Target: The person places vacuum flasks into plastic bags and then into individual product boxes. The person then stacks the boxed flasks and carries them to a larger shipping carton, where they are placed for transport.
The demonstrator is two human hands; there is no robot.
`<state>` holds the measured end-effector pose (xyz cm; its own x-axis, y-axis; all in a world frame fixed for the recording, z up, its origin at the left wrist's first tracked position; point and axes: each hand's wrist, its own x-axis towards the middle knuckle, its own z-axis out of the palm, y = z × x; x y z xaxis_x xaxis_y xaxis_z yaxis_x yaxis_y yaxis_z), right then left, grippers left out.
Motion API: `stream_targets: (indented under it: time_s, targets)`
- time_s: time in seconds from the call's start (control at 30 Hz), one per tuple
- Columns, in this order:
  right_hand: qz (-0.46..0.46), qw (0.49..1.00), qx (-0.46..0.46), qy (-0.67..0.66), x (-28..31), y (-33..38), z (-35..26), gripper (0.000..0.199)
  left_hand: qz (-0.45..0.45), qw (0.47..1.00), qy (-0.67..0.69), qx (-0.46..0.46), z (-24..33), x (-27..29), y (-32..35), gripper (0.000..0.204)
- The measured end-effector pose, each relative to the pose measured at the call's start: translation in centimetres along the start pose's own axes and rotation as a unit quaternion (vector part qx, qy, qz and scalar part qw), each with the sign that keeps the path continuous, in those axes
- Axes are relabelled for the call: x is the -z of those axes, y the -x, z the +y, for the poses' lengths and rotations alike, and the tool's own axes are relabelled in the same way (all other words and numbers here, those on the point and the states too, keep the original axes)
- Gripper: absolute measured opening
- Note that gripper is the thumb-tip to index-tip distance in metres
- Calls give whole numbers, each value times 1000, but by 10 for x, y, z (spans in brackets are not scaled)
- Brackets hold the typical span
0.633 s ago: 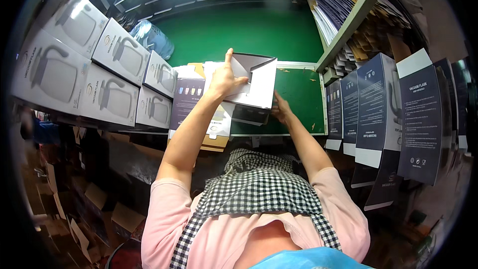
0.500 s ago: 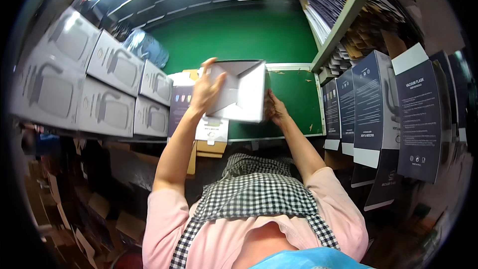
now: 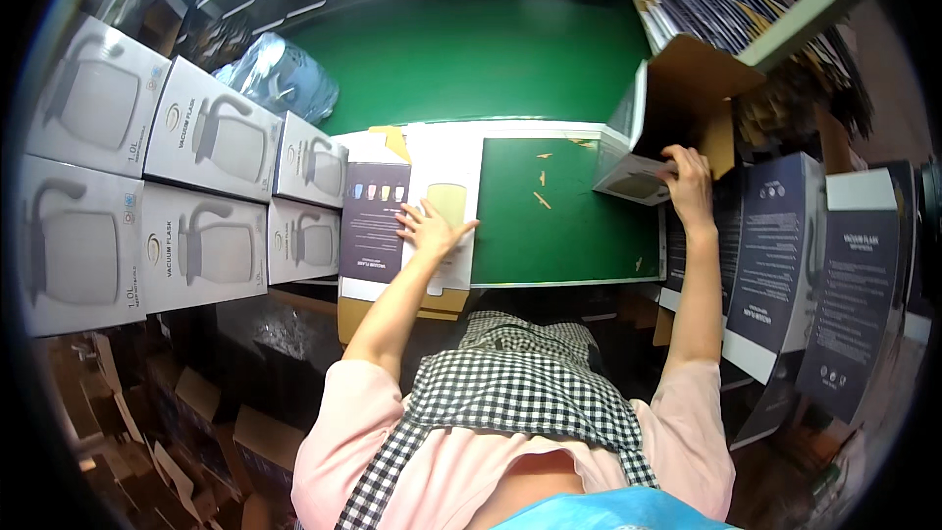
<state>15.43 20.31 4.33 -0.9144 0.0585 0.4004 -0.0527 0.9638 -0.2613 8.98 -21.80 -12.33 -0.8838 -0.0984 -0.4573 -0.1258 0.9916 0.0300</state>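
Right grip (image 3: 690, 186) closed on one edge of an open carton (image 3: 687, 79), left grip (image 3: 435, 234) spread on flat cartons (image 3: 376, 226)

The near wall of the open carton is pinched by the right grip, with the fingers bent over its edge. The left grip is unclosed: its fingers are fanned across the pile of flat cartons, and nothing is grasped there. The open carton is held tilted at the right end of the green desk (image 3: 564, 240), just beside the row of dark cartons (image 3: 775, 245). Whether its underside is borne by the desk cannot be told.

Since the carton is held at a single edge, it could be twisted or tipped if it is moved by that edge alone. The thin wall could be creased if it is squeezed too hard. The raised brown flap could be snagged on the pale post (image 3: 800, 10), though how close they are cannot be judged. If the carton is swung wide, the dark cartons could be knocked out of line.

On the left, the front edge of the desk is overhung by the flat cartons. The pile could be tilted if it is pressed there, or its top layer could be dragged askew by the palm, and the stacked white boxes (image 3: 206, 245) alongside could be nudged
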Motion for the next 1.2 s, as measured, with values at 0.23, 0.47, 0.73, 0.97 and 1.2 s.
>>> stream_targets:
  time_s: [0.23,0.47,0.73,0.97,1.2]
  targets:
    - [103,994,3,18,6,5,-89,57,142,978,-114,-105,4,-75,10,77]
    - [82,949,-3,-305,-23,17,-140,39,289,908,145,-265,-56,154,103,32]
    - [-119,631,-24,-767,4,-75,-136,60,231,640,640,-357,-150,230,119,20]
    - [-161,719,67,-673,67,-100,-284,76,48,678,642,-355,-1,141,37,29]
    - [142,829,-76,-535,22,-123,-158,18,-63,595,586,-547,49,197,250,94]
